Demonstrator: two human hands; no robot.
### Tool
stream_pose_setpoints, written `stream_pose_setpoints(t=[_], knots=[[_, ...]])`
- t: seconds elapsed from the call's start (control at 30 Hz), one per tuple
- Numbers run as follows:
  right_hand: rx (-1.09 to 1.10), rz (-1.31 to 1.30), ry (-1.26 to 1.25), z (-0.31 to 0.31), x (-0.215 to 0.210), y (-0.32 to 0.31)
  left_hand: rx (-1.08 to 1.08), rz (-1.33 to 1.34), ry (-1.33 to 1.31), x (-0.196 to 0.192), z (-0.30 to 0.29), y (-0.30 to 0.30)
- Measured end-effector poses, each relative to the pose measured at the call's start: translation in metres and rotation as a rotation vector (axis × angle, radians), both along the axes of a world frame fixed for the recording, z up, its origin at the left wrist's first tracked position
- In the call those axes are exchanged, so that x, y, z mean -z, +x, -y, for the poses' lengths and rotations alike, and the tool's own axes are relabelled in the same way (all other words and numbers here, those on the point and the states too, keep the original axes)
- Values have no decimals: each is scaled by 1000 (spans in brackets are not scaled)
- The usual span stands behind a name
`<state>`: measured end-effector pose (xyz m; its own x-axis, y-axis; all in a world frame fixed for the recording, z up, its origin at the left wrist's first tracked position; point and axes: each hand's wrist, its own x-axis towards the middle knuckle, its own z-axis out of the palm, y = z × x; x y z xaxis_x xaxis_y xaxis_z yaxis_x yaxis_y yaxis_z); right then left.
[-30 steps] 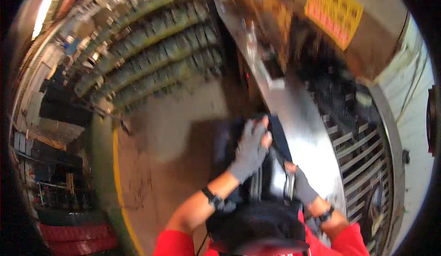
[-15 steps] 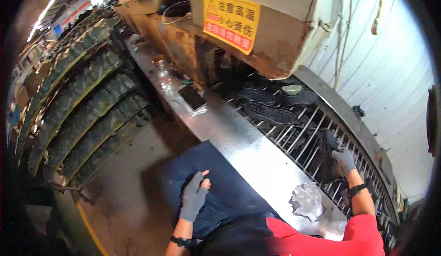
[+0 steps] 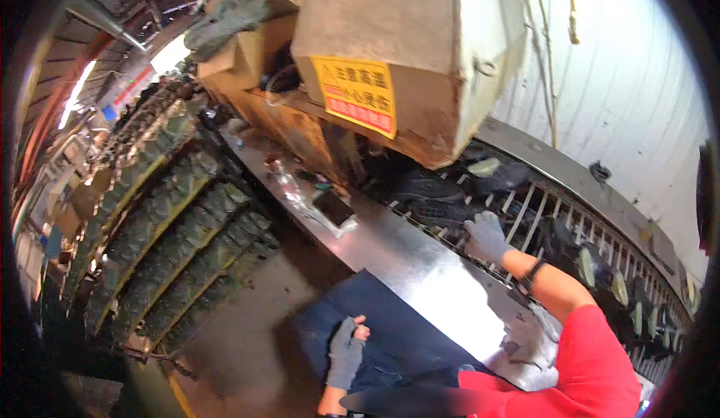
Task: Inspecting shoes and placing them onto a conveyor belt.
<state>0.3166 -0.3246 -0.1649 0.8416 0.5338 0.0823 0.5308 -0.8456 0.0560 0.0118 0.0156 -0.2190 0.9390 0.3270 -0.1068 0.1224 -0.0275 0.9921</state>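
Note:
My right hand [image 3: 487, 238], in a grey glove, reaches over the metal-rod rack at the bench's far side. Its fingers bend down against the near end of a dark shoe [image 3: 439, 212] lying with its tread up; their tips are partly hidden. A second dark shoe [image 3: 427, 185] lies just beyond. Farther right rests a dark shoe with a pale green top [image 3: 484, 167]. My left hand [image 3: 346, 352], in a grey glove with bare fingertips, is curled closed over a dark blue sheet [image 3: 375, 309] in front of me, with nothing visible in it.
The shiny metal bench [image 3: 435, 268] holds a phone [image 3: 332, 208], a clear bottle [image 3: 286, 184] and crumpled pale cloth [image 3: 532, 343]. A large hooded machine [image 3: 382, 35] overhangs the rack. More dark shoes with pale green tops [image 3: 586, 269] line its right side. Curved shelves [image 3: 172, 223] stand left.
My right hand has moved left along the rack, from a dark shoe at the right to the shoe near the machine. The view has shifted; my left hand stays curled over the blue sheet.

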Motion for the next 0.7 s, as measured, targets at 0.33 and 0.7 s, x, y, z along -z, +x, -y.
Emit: stream_pose_setpoints(t=[0.33, 0.7], knots=[[-300, -1312, 1245, -92, -171, -79, 37, 538, 937, -131, 71, 68], [-205, 345, 295, -17, -53, 181, -145, -304, -230, -27, 42, -26]])
